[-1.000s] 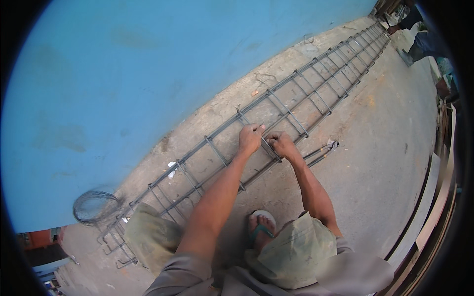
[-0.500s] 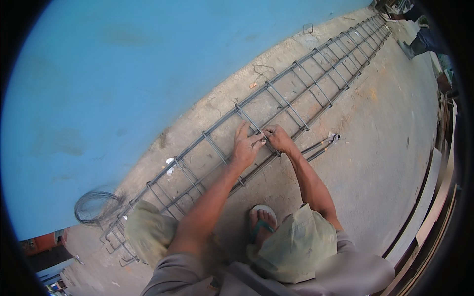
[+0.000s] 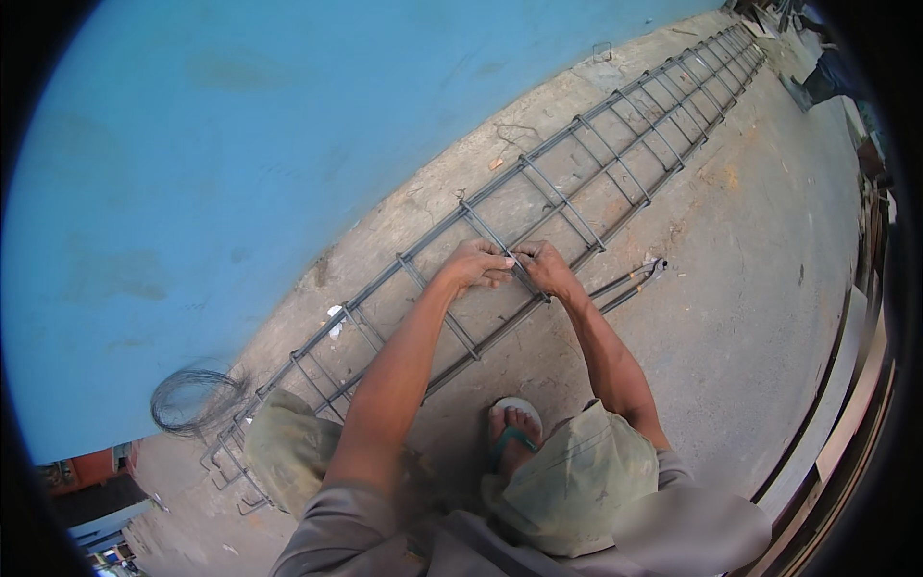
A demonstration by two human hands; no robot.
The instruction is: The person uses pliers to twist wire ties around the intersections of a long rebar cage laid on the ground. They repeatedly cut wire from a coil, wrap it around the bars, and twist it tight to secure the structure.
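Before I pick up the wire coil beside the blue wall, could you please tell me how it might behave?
The wire coil would probably feel light and springy, since its strands look thin and loosely bundled. It may snag, as stray strands spread toward the metal cage.

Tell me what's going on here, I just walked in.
A person has both bare hands at a long steel-bar cage that runs beside a blue wall. The fingertips of the left hand and right hand come close together at one of its crossbars; whether they pinch anything thin is too small to tell. A long-handled tool lies near the right hand, and a wire coil sits by the cage's near end.
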